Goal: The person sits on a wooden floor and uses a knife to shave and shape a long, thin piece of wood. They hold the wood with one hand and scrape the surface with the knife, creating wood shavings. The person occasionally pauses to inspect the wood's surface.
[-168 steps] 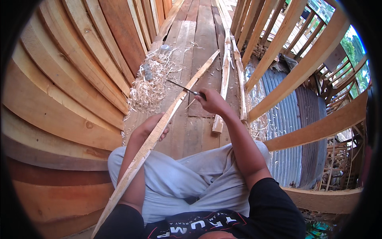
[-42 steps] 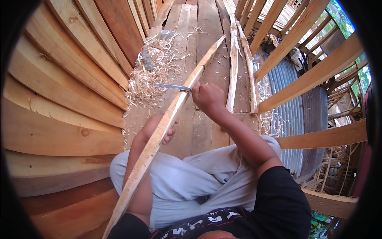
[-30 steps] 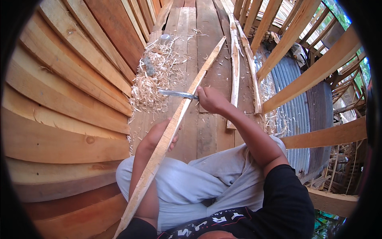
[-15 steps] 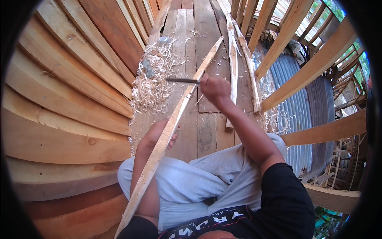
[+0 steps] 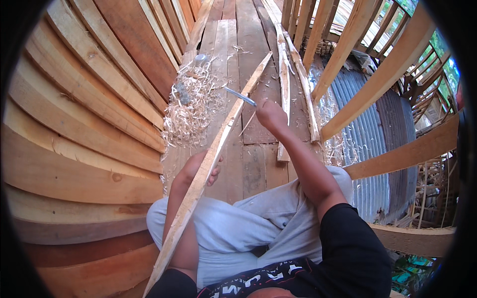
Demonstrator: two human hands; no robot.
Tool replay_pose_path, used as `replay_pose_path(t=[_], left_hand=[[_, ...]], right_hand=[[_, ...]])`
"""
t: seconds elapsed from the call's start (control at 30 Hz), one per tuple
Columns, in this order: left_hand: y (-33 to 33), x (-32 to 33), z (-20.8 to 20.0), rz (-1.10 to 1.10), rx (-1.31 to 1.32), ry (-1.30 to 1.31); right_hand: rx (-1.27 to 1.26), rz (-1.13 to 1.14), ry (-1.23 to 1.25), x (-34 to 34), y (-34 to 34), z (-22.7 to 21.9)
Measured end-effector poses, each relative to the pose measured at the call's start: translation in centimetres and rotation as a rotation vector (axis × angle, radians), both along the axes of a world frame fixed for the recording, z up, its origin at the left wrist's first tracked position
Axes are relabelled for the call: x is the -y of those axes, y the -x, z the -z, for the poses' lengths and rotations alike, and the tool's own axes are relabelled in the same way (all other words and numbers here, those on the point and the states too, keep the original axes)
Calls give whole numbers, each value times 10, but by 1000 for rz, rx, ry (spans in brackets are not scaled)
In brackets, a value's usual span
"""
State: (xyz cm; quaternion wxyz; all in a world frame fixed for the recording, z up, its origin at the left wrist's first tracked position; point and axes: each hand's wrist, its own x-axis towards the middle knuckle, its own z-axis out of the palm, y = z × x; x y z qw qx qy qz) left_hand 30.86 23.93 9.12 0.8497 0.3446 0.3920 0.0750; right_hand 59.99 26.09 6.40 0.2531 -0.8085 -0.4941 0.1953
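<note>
While the left hand (image 5: 193, 165) curled around the wooden strip (image 5: 217, 143), the right hand (image 5: 272, 115) tightly gripped a knife (image 5: 239, 95) whose blade crossed it.

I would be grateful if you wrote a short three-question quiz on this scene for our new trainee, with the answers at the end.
1. Multiple choice: What does the right hand hold?
A) a hammer
B) a knife
C) a paintbrush

2. True or false: The heap of shavings lies on the floorboards to the left of the wooden strip.

3. Fill in the missing word: The left hand holds the wooden strip from ____.

Key: 1. B. 2. True. 3. Underneath.
</note>
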Motion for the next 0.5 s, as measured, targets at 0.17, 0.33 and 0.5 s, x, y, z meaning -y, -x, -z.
replay_pose_path(t=[0.17,0.33,0.5], left_hand=[[11,1,-2,-13,40,27],[9,2,1,-22,45,58],[9,2,-4,-32,46,67]], right_hand=[[111,-232,-3,19,46,-20],[13,-177,112,5,15,-23],[58,-303,65,17,47,-25]])
